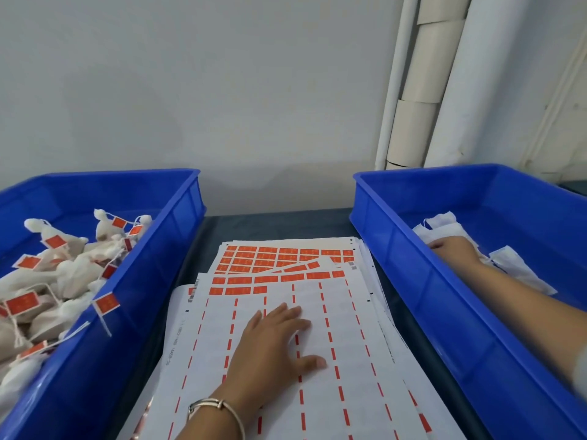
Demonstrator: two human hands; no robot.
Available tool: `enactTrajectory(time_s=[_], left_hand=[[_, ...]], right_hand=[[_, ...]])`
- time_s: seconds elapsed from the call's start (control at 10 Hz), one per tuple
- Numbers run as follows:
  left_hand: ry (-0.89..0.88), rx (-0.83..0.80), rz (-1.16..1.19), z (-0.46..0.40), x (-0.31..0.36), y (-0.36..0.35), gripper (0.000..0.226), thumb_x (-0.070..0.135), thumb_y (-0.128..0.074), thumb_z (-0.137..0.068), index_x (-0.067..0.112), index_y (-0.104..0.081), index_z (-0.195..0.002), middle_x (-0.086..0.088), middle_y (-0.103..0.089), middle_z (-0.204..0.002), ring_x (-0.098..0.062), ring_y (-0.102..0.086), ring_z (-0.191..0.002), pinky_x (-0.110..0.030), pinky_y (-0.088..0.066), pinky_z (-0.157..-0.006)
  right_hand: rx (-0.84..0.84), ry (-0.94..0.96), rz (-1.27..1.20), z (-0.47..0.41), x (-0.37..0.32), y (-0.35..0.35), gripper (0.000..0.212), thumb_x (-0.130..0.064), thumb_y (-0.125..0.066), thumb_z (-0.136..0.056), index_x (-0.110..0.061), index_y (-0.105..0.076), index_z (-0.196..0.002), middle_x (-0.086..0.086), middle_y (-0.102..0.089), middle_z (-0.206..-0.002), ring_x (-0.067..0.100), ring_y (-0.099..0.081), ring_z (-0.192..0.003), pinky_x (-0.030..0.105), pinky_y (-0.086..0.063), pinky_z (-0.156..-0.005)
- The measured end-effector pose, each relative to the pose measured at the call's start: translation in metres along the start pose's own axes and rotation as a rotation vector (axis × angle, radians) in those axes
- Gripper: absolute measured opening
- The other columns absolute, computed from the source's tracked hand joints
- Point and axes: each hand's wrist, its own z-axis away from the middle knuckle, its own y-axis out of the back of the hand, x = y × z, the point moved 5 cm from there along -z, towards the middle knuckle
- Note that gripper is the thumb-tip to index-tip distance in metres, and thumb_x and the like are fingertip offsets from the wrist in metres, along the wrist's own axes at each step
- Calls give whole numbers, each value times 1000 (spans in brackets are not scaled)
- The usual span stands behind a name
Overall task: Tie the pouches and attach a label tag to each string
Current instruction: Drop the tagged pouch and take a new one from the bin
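Note:
Sheets of orange label stickers (282, 265) lie stacked on the table between two blue bins. My left hand (273, 341) rests flat with straight fingers on the top sheet (349, 376), which is mostly peeled. In the right blue bin (444, 312) lie a few untied white pouches (521, 271). My right hand (454, 247) reaches into that bin and lies on a white pouch (444, 228); its fingers are hidden, so the grip is unclear. The left blue bin (152, 281) holds several tied white pouches with orange tags (73, 271).
A dark table top (279, 225) shows between the bins. White and beige tubes (422, 90) lean in the corner behind the right bin. A grey wall stands close behind. One tag (106, 304) hangs over the left bin's rim.

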Motion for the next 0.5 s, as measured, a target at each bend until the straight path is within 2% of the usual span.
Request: enactTrajectory(time_s=[0.1,0.2,0.3,0.4,0.5], left_hand=[[0,-13,1,2,1,1,70,76,-52,-70,45,-43,-132,26,-26,-148,-1,-14,-140,-34,3,-112],[-1,-18,10,3,3,1,69,75,-53,-71,44,-43,-132,26,-26,-148,-2,-15,-140,-36,1,-114],[-2,-16,23,4,4,4,68,73,-54,-72,43,-44,-132,25,-28,-148,-2,-16,-140,-37,-1,-115],[-2,-14,32,5,5,5,66,72,-55,-72,43,-45,-131,24,-28,-148,-3,-17,-140,-37,-2,-115],[-4,-12,30,6,5,5,66,71,-55,-73,42,-46,-131,23,-29,-148,-3,-17,-140,-37,-3,-116]], right_hand=[[-6,-10,-120,23,-2,8,24,-13,-62,-87,-12,-66,-64,7,-64,-68,18,-52,-62,25,-39,-58],[46,-2,-117,29,-5,15,11,-13,-63,-86,-7,-72,-86,15,-70,-91,22,-57,-77,29,-42,-70],[56,-24,-94,36,-15,20,26,-9,-63,-84,-5,-57,-109,17,-66,-105,31,-59,-98,36,-44,-83],[16,-60,-60,39,-15,20,33,-13,-61,-85,0,-52,-113,22,-64,-101,36,-59,-99,39,-45,-85],[-88,-111,-138,47,-6,14,18,-9,-57,-87,7,-60,-94,16,-56,-83,26,-50,-73,31,-39,-64]])
